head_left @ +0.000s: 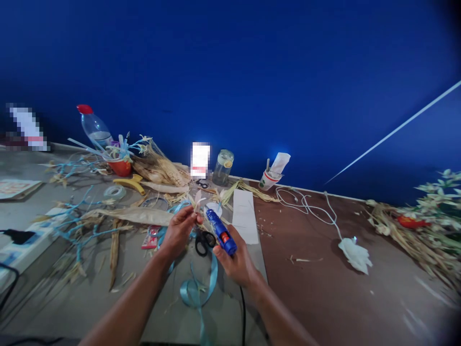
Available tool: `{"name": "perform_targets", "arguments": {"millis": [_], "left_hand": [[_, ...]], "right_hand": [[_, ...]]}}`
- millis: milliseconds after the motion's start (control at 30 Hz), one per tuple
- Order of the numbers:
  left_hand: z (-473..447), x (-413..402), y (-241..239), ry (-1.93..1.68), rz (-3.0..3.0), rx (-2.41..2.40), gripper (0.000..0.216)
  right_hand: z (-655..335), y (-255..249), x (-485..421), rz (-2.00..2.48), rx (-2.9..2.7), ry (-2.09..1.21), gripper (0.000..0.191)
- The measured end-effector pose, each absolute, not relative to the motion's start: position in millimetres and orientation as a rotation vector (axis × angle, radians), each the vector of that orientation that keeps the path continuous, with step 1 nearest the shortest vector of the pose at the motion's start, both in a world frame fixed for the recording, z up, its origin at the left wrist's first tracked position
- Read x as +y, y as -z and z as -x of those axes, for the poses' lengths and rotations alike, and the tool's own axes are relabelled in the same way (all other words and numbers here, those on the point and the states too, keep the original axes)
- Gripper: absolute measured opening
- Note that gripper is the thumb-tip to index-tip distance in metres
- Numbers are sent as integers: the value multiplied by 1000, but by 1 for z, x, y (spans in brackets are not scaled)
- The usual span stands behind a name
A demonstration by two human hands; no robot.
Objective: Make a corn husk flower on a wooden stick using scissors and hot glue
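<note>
My right hand (236, 262) grips a blue glue gun (220, 231) with a red trigger, its nozzle pointing up and left. My left hand (179, 230) pinches a small pale corn-husk piece (198, 199) right at the gun's tip. Both hands hover above the table near its front middle. Black scissors (203, 241) lie just below and between the hands. A light blue ribbon (196, 288) curls on the table under my wrists. The gun's black cord (243, 312) runs down toward me.
Dried corn husks (158, 168), a red bowl (120, 167), a plastic bottle (94, 129), a tape roll (115, 192), a glass jar (223, 167) and a paper cup (268, 179) stand behind. White paper (244, 215), a white cable (309, 206) and husk flowers (425, 226) lie right.
</note>
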State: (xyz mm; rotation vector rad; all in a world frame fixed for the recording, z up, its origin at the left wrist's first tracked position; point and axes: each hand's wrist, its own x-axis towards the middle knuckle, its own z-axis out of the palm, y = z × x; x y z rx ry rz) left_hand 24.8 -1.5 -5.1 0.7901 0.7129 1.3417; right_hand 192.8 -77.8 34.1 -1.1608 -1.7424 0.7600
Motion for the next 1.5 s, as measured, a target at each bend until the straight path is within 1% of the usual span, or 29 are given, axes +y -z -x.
{"name": "perform_targets", "arguments": {"millis": [167, 333, 500, 667, 767, 833, 933, 1033, 1100, 1233, 1367, 1500], "left_hand": [[-26, -1, 3, -1362, -770, 739, 26], [-28, -3, 0, -1398, -744, 755, 26], [-29, -6, -4, -1382, -740, 759, 32], [-28, -7, -4, -1365, -745, 729, 28], [-29, -7, -4, -1361, -748, 718, 26], [-29, -7, -3, -1357, -759, 722, 25], [-30, -7, -3, -1348, -782, 732, 25], [-32, -8, -3, -1339, -784, 727, 25], [-32, -8, -4, -1327, -787, 730, 27], [-30, -6, -2, -1350, -764, 796, 33], [-29, -3, 4, -1396, -752, 869, 34], [-29, -2, 8, -1407, -772, 907, 36]], "right_hand": [[-202, -42, -78, 1296, -1864, -534, 13], [-228, -32, -102, 1663, -1975, -293, 9], [-254, -11, -133, 1994, -1942, -243, 18], [-263, 10, -146, 2135, -1910, -185, 25], [-273, 9, -147, 2097, -1886, -249, 38], [-278, -2, -144, 2003, -1826, -252, 42], [-266, -27, -126, 1762, -1672, -259, 38], [-224, -45, -94, 1508, -1568, -413, 30], [-190, -47, -70, 1415, -1521, -516, 30], [-140, -43, -42, 1327, -1468, -600, 30], [-127, -44, -43, 1324, -1464, -528, 25], [-127, -45, -47, 1335, -1479, -468, 23]]}}
